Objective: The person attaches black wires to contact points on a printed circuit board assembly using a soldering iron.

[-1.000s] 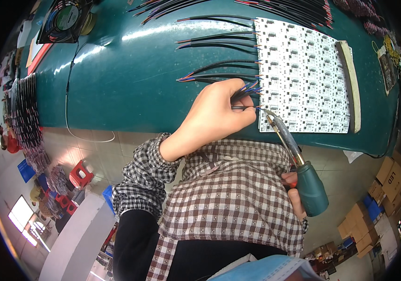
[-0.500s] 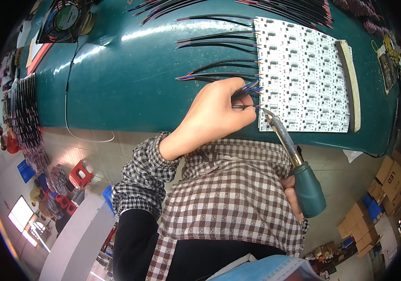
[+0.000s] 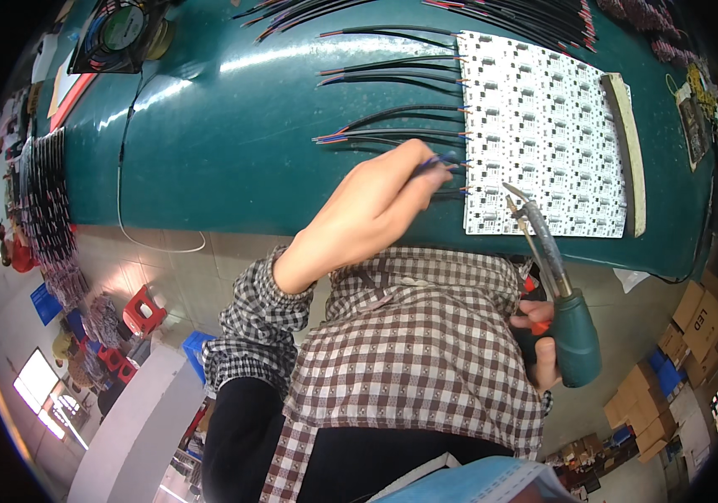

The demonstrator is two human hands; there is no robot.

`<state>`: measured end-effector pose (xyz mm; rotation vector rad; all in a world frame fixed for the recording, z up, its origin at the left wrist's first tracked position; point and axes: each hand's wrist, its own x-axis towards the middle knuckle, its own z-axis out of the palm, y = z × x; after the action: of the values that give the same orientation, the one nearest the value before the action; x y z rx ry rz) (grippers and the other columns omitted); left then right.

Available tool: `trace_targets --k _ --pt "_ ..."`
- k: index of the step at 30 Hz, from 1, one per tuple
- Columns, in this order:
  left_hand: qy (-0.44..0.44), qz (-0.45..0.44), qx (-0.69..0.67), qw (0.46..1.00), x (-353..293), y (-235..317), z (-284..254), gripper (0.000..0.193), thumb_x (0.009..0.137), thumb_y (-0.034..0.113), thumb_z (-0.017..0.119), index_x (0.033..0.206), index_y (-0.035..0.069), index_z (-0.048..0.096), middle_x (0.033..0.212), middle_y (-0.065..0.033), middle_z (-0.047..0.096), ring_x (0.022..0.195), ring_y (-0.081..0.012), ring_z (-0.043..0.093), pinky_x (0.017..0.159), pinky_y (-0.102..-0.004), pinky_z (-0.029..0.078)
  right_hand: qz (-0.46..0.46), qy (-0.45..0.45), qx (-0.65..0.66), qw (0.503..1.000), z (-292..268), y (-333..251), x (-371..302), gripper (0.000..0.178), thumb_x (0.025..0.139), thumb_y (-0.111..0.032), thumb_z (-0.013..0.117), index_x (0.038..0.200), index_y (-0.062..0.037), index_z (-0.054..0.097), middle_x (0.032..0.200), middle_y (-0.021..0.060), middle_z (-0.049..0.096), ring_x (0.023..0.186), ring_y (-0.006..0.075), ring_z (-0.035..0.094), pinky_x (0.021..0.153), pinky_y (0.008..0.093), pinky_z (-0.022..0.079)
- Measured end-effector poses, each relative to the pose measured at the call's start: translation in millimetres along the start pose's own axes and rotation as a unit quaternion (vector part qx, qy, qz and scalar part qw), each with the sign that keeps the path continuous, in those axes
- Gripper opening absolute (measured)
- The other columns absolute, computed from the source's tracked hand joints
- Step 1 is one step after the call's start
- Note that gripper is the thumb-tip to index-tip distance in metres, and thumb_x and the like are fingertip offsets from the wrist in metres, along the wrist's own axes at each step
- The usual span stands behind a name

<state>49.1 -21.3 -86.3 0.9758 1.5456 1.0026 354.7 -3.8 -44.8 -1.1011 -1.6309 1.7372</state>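
My left hand (image 3: 359,205) is closed, with the coloured ends of several thin wires (image 3: 433,164) showing between its fingers; motion blurs them. The hand lies beside the left edge of a white circuit board panel (image 3: 535,134), which is covered in small black components. Black-sheathed cables (image 3: 401,109) reach left from that edge, their tips touching the board. My right hand (image 3: 545,360) grips a soldering iron (image 3: 578,344) by its green handle, partly hidden behind it. The iron's tip, with a thin feed tube alongside, is over the lower part of the board.
A pale strip (image 3: 627,155) lies along the board's right side. More cables (image 3: 518,21) are piled at the far edge of the green table (image 3: 233,159). A small fan (image 3: 116,33) stands far left, its cord (image 3: 122,168) trailing down. Cable bundles (image 3: 45,201) hang at the left edge.
The soldering iron's tip has moved right, off the board's left edge. My left hand has drawn slightly left, leaving a lower cable at the edge. More of my right hand shows.
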Motion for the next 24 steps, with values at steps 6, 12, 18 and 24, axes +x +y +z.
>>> trace_targets --k 6,12,18,24 --pt "0.219 0.235 0.199 0.926 -35 10 -3 0.011 0.093 -0.001 0.059 0.102 -0.004 0.061 0.098 -0.0112 0.067 0.081 -0.021 0.065 0.075 -0.0283 0.051 -0.005 0.023 0.005 1.0 -4 3 -3 0.058 0.1 -0.025 0.051 0.141 0.0119 0.033 0.117 0.0247 0.055 0.104 0.0323 0.062 0.084 0.04 0.059" --pt "0.067 -0.054 0.001 0.996 -14 4 34 0.013 0.085 0.007 0.07 0.085 -0.004 0.063 0.072 -0.0025 0.062 0.069 -0.0045 0.054 0.062 -0.0219 0.045 -0.005 -0.007 -0.038 0.999 -6 -3 -3 0.057 0.1 -0.026 0.052 0.139 0.0114 0.035 0.117 0.0217 0.055 0.11 0.0321 0.06 0.087 0.0405 0.057" --pt "0.091 -0.068 -0.037 0.993 -13 -2 39 0.012 0.081 0.007 0.069 0.082 -0.003 0.061 0.069 -0.0005 0.06 0.065 -0.0036 0.051 0.059 -0.0217 0.044 0.024 -0.036 -0.015 0.999 -14 11 -13 0.053 0.09 -0.028 0.067 0.124 0.0083 0.05 0.106 0.0176 0.061 0.102 0.0293 0.063 0.088 0.04 0.054" --pt "0.132 -0.054 -0.015 0.99 -10 -3 42 0.013 0.078 0.006 0.069 0.078 -0.002 0.058 0.068 -0.0002 0.06 0.064 -0.003 0.049 0.057 -0.0217 0.042 0.031 0.031 -0.046 0.998 -4 14 -9 0.061 0.079 -0.027 0.083 0.119 0.0087 0.055 0.094 0.0154 0.068 0.09 0.0288 0.069 0.082 0.0402 0.058"
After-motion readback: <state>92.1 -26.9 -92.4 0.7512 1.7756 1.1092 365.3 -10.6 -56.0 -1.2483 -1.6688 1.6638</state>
